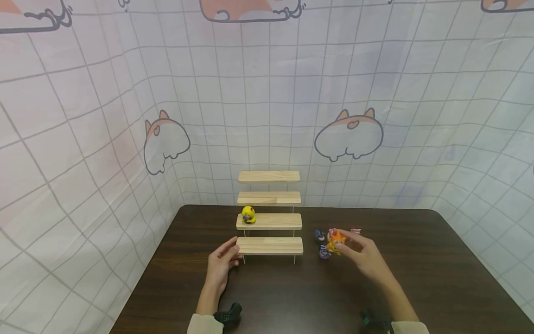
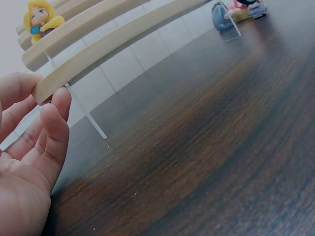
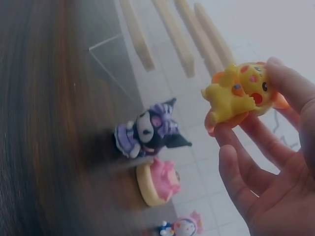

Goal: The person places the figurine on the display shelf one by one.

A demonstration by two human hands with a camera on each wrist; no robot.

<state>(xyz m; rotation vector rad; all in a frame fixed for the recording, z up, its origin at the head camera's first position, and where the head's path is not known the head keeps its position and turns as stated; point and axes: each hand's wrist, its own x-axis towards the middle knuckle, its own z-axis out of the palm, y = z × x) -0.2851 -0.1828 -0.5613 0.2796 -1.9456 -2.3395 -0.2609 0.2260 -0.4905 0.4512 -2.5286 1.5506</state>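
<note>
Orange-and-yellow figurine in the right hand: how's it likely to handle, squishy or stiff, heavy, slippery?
The orange-and-yellow figurine is probably stiff: its molded shape shows no obvious squashing in the right hand. Likely light, being small enough for a fingertip hold above the table. Its smooth-looking surface might slip if pinched loosely.

Head cam: high, set back, facing forward and down; gets the surface (image 1: 271, 297), whole four-tier wooden shelf (image 1: 271, 221) and grid-print sheet (image 1: 267, 93). Left wrist cam: low, tilted, close on the left fingers (image 2: 56, 123) at the shelf's end, looking across the surface. Right wrist cam: rolled nearly sideways, close on the Pikachu figurine (image 3: 229, 101). Shelf's in all three; head and left share the Rapunzel figurine (image 1: 248, 214).
</note>
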